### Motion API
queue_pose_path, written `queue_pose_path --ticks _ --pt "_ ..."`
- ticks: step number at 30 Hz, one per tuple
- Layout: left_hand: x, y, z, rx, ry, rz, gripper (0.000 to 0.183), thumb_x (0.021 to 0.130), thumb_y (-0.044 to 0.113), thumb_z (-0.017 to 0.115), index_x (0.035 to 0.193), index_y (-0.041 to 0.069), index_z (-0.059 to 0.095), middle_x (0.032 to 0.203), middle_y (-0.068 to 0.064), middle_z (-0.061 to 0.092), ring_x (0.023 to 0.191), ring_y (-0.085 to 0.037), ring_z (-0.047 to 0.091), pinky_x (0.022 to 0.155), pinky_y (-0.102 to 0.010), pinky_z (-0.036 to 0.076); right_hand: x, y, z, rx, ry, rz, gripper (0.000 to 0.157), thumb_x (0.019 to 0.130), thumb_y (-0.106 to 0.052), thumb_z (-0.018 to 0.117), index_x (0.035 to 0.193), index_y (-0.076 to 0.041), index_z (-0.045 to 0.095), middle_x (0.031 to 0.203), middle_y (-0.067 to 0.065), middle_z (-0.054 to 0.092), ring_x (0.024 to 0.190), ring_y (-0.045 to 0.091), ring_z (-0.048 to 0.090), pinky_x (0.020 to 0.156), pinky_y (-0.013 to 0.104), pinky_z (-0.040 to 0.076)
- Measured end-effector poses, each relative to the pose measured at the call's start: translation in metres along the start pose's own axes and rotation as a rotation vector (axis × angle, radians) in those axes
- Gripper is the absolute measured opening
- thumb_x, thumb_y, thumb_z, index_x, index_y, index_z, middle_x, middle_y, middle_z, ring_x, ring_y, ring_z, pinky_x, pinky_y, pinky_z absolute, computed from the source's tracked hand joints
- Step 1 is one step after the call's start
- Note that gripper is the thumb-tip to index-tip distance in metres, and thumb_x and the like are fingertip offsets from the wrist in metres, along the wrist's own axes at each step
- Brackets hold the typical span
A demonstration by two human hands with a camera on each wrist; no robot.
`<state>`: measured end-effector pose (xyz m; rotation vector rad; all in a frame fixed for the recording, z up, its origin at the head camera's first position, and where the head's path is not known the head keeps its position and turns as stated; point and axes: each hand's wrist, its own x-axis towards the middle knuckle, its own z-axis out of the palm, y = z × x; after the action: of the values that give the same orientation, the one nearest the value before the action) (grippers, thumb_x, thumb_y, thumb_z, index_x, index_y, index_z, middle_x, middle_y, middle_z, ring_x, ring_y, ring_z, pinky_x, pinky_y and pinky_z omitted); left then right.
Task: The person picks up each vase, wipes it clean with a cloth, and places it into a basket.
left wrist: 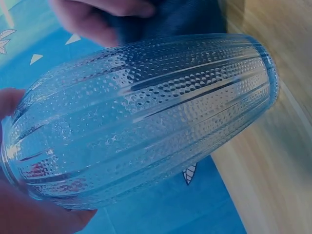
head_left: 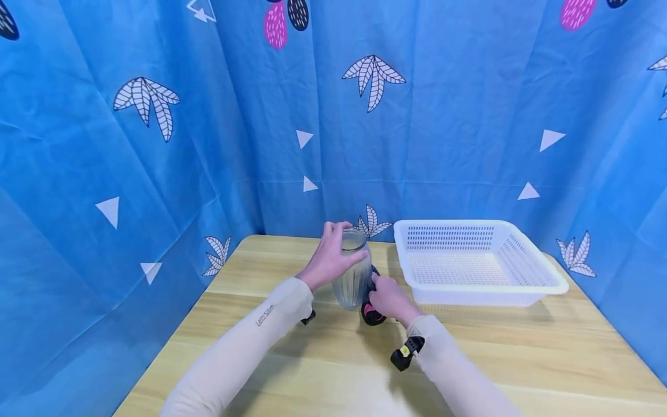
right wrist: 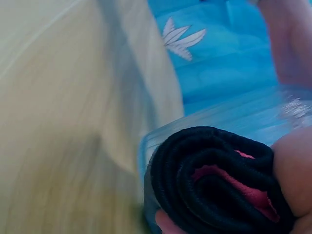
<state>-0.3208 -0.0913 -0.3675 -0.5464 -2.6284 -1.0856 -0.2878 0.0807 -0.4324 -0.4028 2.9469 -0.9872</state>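
A clear glass vase (head_left: pixel 350 285) with ribbed, dimpled sides stands roughly upright over the table. My left hand (head_left: pixel 333 253) grips it near the mouth from above, with thumb and fingers spread round the rim. In the left wrist view the whole vase (left wrist: pixel 146 117) shows and looks hollow. Close against its right side, my right hand (head_left: pixel 389 296) holds a rolled dark cloth (head_left: pixel 372 315). Seen from its end in the right wrist view, the roll (right wrist: pixel 195 146) is black outside with pink inner layers. Whether the vase's base touches the table cannot be told.
A white plastic basket (head_left: pixel 474 295) with slotted walls stands right of the hands, towards the back of the wooden table (head_left: pixel 333 370). A blue patterned curtain (head_left: pixel 333 133) hangs behind the table and along both sides.
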Motion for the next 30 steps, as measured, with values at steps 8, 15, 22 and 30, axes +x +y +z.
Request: queue_pose_path --ticks 8,15,22,30 --pt "0.002 0.005 -0.007 0.012 0.009 0.014 0.077 0.085 0.048 0.077 0.146 0.016 0.043 0.141 -0.002 0.048 0.131 -0.023 0.047 0.110 -0.044 0.042 -0.013 -0.026 -0.040 0.007 0.107 -0.019 0.063 0.095 -0.010 0.055 0.153 0.003 0.036 0.124 0.028 0.065 0.084 0.027 0.065 0.072 0.041 0.053" --pt "0.003 0.007 -0.009 -0.018 -0.052 0.005 0.076 0.088 0.041 0.076 0.150 0.015 0.040 0.148 -0.006 0.047 0.137 -0.026 0.046 0.111 -0.047 0.041 -0.015 -0.043 -0.060 -0.072 0.225 -0.124 0.065 0.094 -0.009 0.058 0.155 -0.002 0.036 0.118 0.026 0.067 0.090 0.031 0.066 0.080 0.048 0.053" --pt "0.005 0.007 -0.004 -0.068 -0.062 0.030 0.075 0.083 0.026 0.074 0.149 0.016 0.041 0.146 -0.006 0.046 0.137 -0.027 0.046 0.110 -0.047 0.042 -0.009 -0.046 -0.060 -0.128 0.324 -0.186 0.064 0.094 -0.006 0.057 0.155 -0.004 0.037 0.130 0.034 0.058 0.110 0.045 0.064 0.091 0.055 0.053" --pt "0.004 0.002 0.002 -0.118 -0.039 0.033 0.074 0.081 0.023 0.074 0.147 0.017 0.042 0.144 -0.006 0.045 0.133 -0.023 0.047 0.109 -0.045 0.043 0.005 -0.028 -0.036 -0.041 0.205 -0.028 0.070 0.097 -0.008 0.054 0.159 -0.002 0.022 0.134 0.032 0.055 0.113 0.043 0.062 0.094 0.053 0.051"
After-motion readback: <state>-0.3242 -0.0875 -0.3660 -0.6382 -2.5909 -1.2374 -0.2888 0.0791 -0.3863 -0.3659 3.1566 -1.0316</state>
